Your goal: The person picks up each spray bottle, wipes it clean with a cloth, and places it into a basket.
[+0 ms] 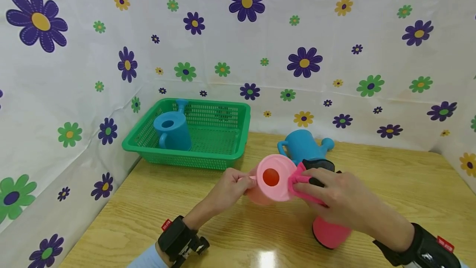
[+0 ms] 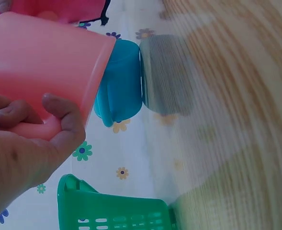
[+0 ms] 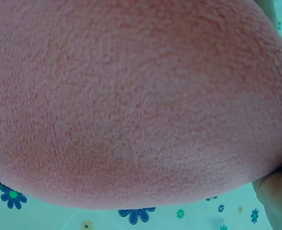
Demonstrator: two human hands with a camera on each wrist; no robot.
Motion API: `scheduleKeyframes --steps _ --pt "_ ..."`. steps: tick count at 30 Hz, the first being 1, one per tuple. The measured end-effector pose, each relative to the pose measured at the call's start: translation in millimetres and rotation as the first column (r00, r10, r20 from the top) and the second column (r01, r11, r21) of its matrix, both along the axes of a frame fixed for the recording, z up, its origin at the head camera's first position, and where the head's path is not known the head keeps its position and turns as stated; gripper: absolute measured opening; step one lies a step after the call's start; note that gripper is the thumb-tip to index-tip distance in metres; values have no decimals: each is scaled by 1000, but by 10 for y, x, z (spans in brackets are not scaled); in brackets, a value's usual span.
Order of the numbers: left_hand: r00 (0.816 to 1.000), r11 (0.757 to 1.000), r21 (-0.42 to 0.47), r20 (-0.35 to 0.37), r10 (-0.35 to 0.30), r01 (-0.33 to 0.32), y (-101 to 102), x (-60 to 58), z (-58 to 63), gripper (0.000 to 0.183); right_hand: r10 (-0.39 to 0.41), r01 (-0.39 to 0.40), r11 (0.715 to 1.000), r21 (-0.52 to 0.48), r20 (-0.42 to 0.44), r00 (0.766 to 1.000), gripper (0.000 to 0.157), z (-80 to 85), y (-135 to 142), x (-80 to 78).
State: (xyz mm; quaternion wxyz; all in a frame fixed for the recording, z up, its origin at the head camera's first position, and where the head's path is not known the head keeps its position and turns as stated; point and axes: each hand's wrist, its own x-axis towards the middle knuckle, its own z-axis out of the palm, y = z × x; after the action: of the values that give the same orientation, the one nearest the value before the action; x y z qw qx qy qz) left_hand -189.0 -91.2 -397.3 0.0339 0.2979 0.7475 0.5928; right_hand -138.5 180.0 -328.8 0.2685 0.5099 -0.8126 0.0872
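My left hand point(image 1: 232, 189) grips the handle of a pink watering can point(image 1: 284, 168), held tilted above the table with its round top opening facing the head camera. In the left wrist view, the fingers curl around that handle, close to the pink watering can's side point(image 2: 45, 57). A pink cloth with black edging point(image 1: 332, 231) is bunched in my right hand point(image 1: 342, 197). Part of it presses against the can's right rim, while the rest hangs below the hand. The right wrist view is nearly filled by the fuzzy cloth point(image 3: 131, 105). No spout shows on the pink can.
Behind the cloth, a blue watering can point(image 1: 302, 146) stands on the wooden table point(image 1: 122, 222). A green basket point(image 1: 186, 161) at the back left contains another blue watering can point(image 1: 178, 133). A flower-patterned white sheet point(image 1: 208, 49) covers the back and sides.
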Motion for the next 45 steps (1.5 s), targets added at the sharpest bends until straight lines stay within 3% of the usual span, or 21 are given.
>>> scheduleKeyframes --steps 4,9,12,16,20,24,28,29,32,35,37,39,41,43,45 --pt "998 998 33 16 56 -56 16 -7 18 43 34 -33 999 28 -42 999 39 -18 -10 56" --pt "990 981 156 99 102 -117 21 -46 64 44 58 -58 998 13 -52 997 22 -83 10 104" --pt "984 955 266 152 93 -132 -4 -73 105 42 60 -60 998 -14 -15 998 31 -127 62 112" --pt "973 911 383 218 73 -154 -64 -106 187 41 2 -1 1000 -29 42 999 50 -177 176 107" --pt "968 863 480 247 39 -157 -150 -181 286 43 -82 82 997 -6 70 994 51 -221 288 93" --pt "971 847 509 235 34 -153 -277 -279 389 42 -111 111 994 6 75 991 51 -265 358 78" --pt "956 868 452 282 78 -204 -410 -357 464 48 -106 108 994 -13 78 991 36 -312 407 64" --pt "953 881 423 288 92 -212 -438 -371 471 49 -107 108 994 -18 79 991 28 -322 419 61" --pt "951 921 317 274 142 -228 -501 -391 472 50 -112 113 993 -19 81 990 24 -339 438 52" --pt "972 970 163 180 150 -180 -542 -396 464 48 -125 126 992 -10 79 989 31 -341 438 48" --pt "984 987 57 103 144 -151 -560 -390 471 44 -137 137 991 1 76 988 43 -341 431 50" --pt "990 990 -34 29 137 -136 -576 -372 492 41 -152 151 988 11 78 985 46 -343 422 54" --pt "986 980 -106 -23 166 -168 -583 -342 528 37 -168 167 986 21 87 982 48 -346 414 60" --pt "968 951 -184 -94 233 -247 -590 -316 558 34 -179 177 984 27 91 980 49 -354 410 63" --pt "935 910 -240 -193 298 -339 -591 -295 587 33 -184 183 983 25 93 978 49 -360 410 63"
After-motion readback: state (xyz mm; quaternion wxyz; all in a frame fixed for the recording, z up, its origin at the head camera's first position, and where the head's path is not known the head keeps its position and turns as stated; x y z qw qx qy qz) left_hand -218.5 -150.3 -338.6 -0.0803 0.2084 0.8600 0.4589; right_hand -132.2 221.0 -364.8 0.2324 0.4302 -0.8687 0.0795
